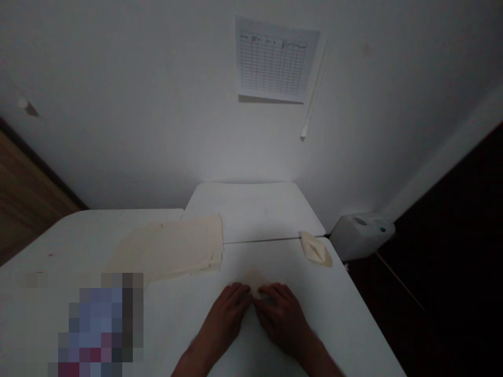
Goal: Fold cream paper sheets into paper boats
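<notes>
Both hands meet low in the middle of the view, over the white table [188, 314]. My left hand [234, 303] has its fingers bent and its fingertips pressed on the near left side of a small cream piece of paper [254, 276]. From the other side my right hand [281, 311] pinches the same piece, thumb close to the left one. Much of that paper is hidden beneath the fingers. A folded cream paper [314, 249] lies beyond my right hand, near the table's right edge. To the left rests a stack of cream sheets [181, 246] with uneven edges.
Another white tabletop [255, 209] stands against the wall. A printed chart [272, 65] hangs there beside a narrow strip [316, 89]. A whitish plastic container [359, 235] is past the right edge. A blurred-out patch [96, 324] covers the lower left.
</notes>
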